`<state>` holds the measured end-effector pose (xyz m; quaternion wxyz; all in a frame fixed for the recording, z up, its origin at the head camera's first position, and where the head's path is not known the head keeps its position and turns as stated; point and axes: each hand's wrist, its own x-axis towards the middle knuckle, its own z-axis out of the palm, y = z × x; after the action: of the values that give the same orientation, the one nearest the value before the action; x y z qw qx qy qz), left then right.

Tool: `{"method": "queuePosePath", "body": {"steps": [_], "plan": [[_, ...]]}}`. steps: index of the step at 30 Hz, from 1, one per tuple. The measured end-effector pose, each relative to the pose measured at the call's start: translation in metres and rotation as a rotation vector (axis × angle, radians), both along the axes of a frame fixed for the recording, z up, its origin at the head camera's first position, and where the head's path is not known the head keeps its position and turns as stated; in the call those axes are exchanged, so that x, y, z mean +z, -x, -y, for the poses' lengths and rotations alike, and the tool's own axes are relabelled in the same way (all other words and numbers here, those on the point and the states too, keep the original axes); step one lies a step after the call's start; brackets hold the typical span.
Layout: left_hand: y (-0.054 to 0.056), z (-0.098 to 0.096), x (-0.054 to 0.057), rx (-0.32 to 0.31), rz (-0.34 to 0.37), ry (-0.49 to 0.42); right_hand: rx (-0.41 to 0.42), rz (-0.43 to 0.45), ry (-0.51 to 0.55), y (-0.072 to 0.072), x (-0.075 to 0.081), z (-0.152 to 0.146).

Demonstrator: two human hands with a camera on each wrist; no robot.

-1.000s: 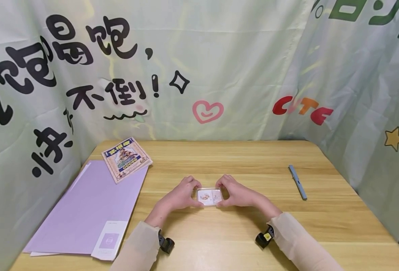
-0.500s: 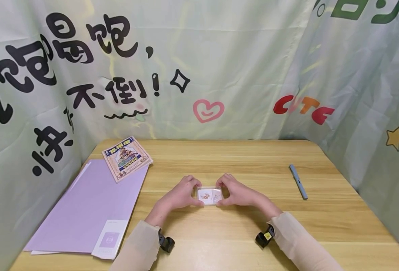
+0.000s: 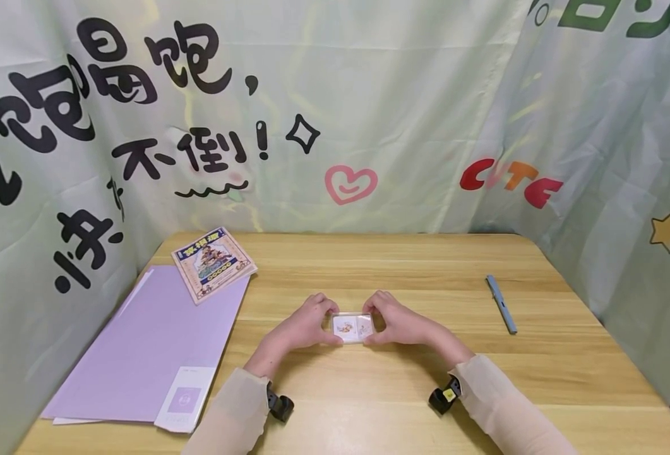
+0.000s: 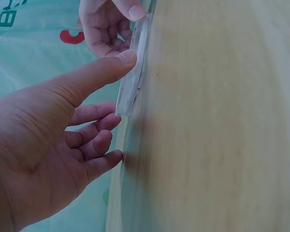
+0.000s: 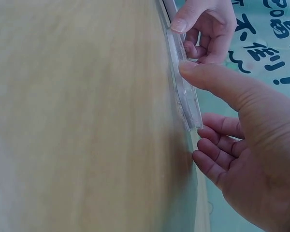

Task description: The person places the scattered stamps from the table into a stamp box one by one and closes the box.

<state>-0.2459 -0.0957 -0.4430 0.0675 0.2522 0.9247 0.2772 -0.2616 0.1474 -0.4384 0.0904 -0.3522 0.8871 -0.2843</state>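
In the head view, a small clear plastic case (image 3: 352,328) with little printed pictures on two white panels lies at the middle of the wooden table. My left hand (image 3: 306,323) pinches its left end between thumb and fingers. At the opposite end, my right hand (image 3: 401,321) grips it the same way. Edge-on in the left wrist view, the transparent case (image 4: 130,92) looks thin, with the left thumb on its near edge. The right wrist view has the right thumb (image 5: 198,71) pressed to that edge, the other fingers curled behind.
A large lilac folder (image 3: 153,341) lies on the left of the table (image 3: 369,265). On it are a colourful booklet (image 3: 215,264) and a white-and-purple card or packet (image 3: 184,401). To the right is a blue pen (image 3: 501,304). A printed curtain (image 3: 414,114) hangs behind.
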Motion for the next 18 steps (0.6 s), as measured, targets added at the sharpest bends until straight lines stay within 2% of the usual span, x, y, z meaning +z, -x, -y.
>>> {"method": "queuePosePath", "body": {"steps": [18], "plan": [[0.0004, 0.0017, -0.0009, 0.009, 0.02, -0.01, 0.004, -0.011, -0.001, 0.0016, -0.0017, -0.0005]]}}
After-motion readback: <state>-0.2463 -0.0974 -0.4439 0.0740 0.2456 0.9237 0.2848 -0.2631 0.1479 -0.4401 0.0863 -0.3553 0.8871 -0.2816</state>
